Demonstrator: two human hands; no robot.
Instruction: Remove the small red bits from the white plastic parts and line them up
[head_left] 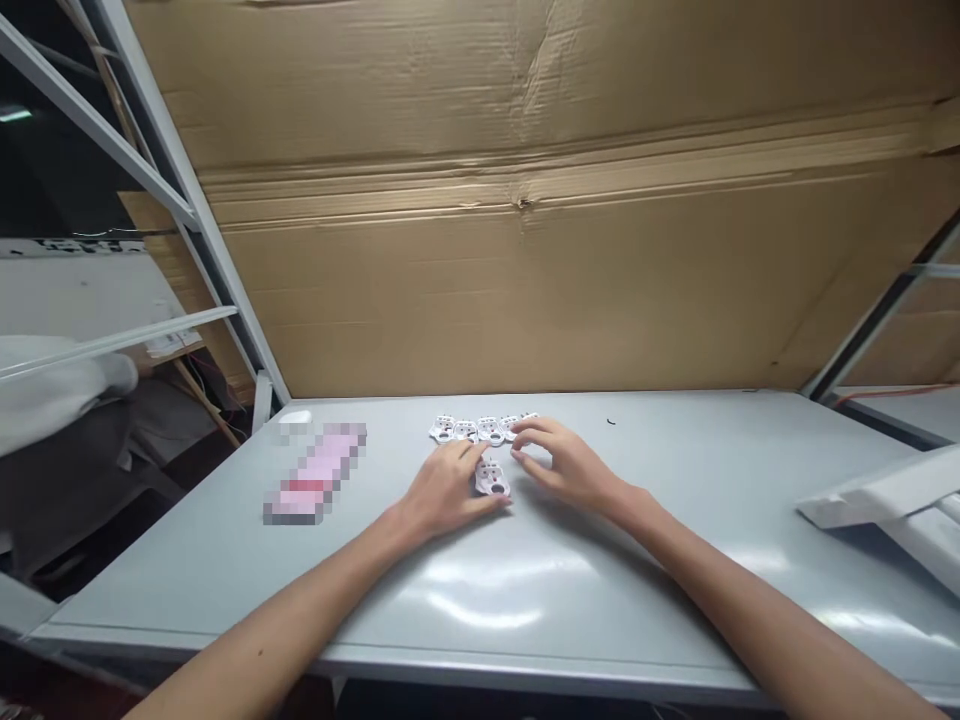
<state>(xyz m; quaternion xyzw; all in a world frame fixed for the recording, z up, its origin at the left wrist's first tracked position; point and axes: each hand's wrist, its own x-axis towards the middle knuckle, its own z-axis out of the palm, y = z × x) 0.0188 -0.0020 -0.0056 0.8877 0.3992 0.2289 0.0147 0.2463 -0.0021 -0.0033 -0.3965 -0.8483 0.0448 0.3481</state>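
On a grey counter (660, 450), five small white plastic pieces (480, 430) lie in a row; nearer, the left hand (450, 490) half-closes around a sixth piece (491, 480), the right hand (562, 462) open beside it.

The table top (480, 590) is smooth and glossy; at twelve o'clock, rough, creased corrugated cardboard (525, 280) rises; the small parts (487, 430) look like white plastic.

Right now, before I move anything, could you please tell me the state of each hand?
Left hand: open, resting beside the white plastic piece, not clearly gripping it.
Right hand: open, empty, fingertips near that piece.
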